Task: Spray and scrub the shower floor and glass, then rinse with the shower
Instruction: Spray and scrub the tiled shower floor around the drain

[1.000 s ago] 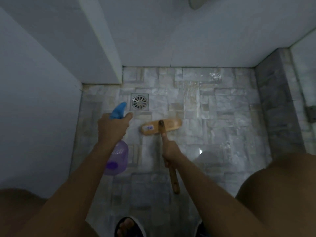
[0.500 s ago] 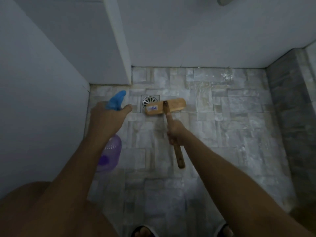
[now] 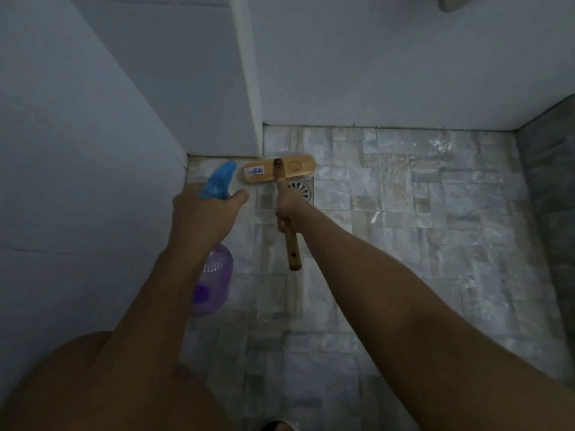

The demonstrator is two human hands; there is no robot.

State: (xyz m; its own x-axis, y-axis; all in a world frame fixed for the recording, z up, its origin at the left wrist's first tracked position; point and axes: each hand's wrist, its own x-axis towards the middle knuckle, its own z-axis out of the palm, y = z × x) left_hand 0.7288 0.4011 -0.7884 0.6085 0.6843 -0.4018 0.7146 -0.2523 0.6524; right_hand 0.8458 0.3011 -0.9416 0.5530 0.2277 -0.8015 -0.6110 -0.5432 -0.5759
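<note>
My left hand [image 3: 203, 209] grips a spray bottle [image 3: 214, 278] with a blue trigger head and a clear purple body that hangs below my wrist. My right hand [image 3: 289, 206] grips the wooden handle of a scrub brush [image 3: 278, 172]. The brush's wooden head lies flat on the grey stone-tile shower floor [image 3: 404, 244], against the back wall at the jutting wall corner. It partly covers the square metal drain [image 3: 303, 188]. The floor tiles look wet and shiny.
White walls close in on the left [image 3: 77, 150] and at the back [image 3: 389, 73], with a jutting corner [image 3: 249, 88] between them. A dark stone curb [image 3: 550, 181] bounds the floor on the right. My knee fills the lower left, and a sandal toe shows at the bottom edge.
My right hand has pushed the brush forward and left across the floor, from in front of the drain to the back wall corner. My left hand still holds the bottle alongside.
</note>
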